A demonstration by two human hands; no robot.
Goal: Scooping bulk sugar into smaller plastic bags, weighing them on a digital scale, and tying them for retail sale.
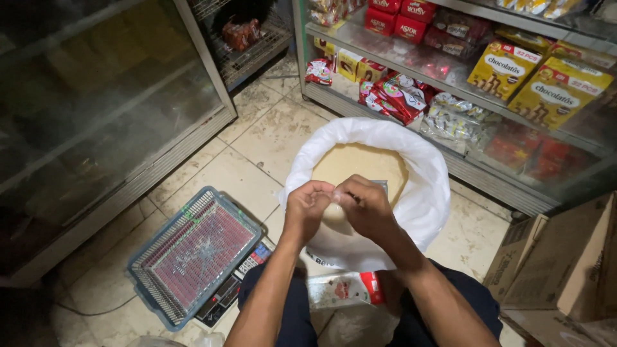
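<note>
My left hand [307, 207] and my right hand [366, 204] meet over a big white sack [425, 193] that stands open on the floor between my knees. The sack is full of a pale yellowish powder or grain [357, 164]. Both hands pinch the neck of a small clear plastic bag [335, 213] filled with the same pale stuff, fingers closed around its top. A grey scoop edge [381, 186] shows just behind my right hand, mostly hidden.
A blue-grey mesh basket [193, 254] lies on a digital scale [241, 276] at the left. A glass cabinet [96, 128] stands beyond it. Snack shelves [488, 83] run along the back right. Cardboard boxes [565, 263] sit at the right. A printed packet [340, 289] lies by my legs.
</note>
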